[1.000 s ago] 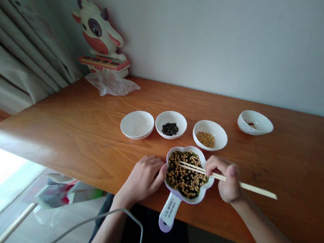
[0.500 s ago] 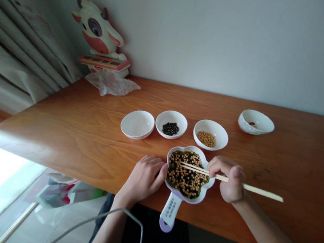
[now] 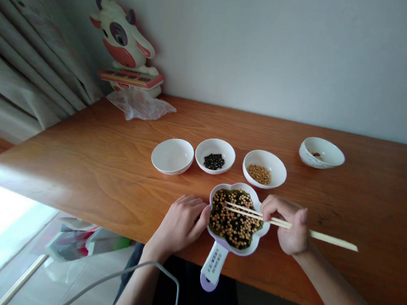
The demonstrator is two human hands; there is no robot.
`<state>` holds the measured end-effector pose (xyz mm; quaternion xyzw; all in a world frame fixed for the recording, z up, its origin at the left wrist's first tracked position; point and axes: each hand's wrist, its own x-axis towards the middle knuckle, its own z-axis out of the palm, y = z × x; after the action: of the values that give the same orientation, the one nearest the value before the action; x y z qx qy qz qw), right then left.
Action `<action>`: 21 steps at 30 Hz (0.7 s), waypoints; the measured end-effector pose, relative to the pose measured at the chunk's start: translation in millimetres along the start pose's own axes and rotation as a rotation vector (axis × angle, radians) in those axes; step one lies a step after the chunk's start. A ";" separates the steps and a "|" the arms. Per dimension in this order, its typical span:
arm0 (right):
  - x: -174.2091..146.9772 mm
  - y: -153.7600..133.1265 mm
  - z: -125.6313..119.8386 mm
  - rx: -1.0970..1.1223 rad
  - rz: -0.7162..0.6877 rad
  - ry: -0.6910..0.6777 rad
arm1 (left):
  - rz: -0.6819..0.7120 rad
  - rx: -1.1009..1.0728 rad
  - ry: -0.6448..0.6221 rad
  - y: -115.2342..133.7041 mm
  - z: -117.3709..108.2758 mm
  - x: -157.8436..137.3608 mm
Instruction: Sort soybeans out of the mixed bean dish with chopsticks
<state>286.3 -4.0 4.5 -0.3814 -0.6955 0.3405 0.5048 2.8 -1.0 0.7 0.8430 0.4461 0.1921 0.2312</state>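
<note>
A flower-shaped white dish with a purple handle (image 3: pixel 211 269) sits at the table's near edge, filled with mixed yellow, black and green beans (image 3: pixel 234 218). My left hand (image 3: pixel 180 223) rests flat on the table, fingertips against the dish's left rim. My right hand (image 3: pixel 287 222) grips a pair of wooden chopsticks (image 3: pixel 330 240), whose tips lie over the beans. Behind the dish stand three white bowls: one with nothing in it (image 3: pixel 172 155), one with black beans (image 3: pixel 215 156), one with yellow beans (image 3: pixel 264 169).
A fourth white bowl (image 3: pixel 321 153) with a few reddish bits stands at the far right. A cow-shaped toy (image 3: pixel 127 48) and a crumpled plastic bag (image 3: pixel 140 104) sit at the back left by the curtain. A grey cable (image 3: pixel 130 273) hangs below the wooden table (image 3: pixel 83 162).
My right hand shifted slightly right and the chopsticks' rear end swung a little outward; their tips stay over the beans. My left hand has not moved.
</note>
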 end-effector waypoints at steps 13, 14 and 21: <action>-4.4 8.7 -0.5 -0.035 -0.058 -0.020 | -0.009 0.004 -0.012 -0.8 0.4 0.1; -4.4 7.8 -0.4 -0.041 -0.070 -0.023 | -0.009 0.004 -0.013 -0.8 0.4 0.3; -2.9 1.8 -1.0 -0.094 -0.143 -0.046 | -0.011 0.007 -0.022 -1.4 0.9 -0.2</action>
<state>288.2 -5.7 2.0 -0.3461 -0.7475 0.2795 0.4933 2.2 -0.6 -0.8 0.8433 0.4490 0.1801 0.2340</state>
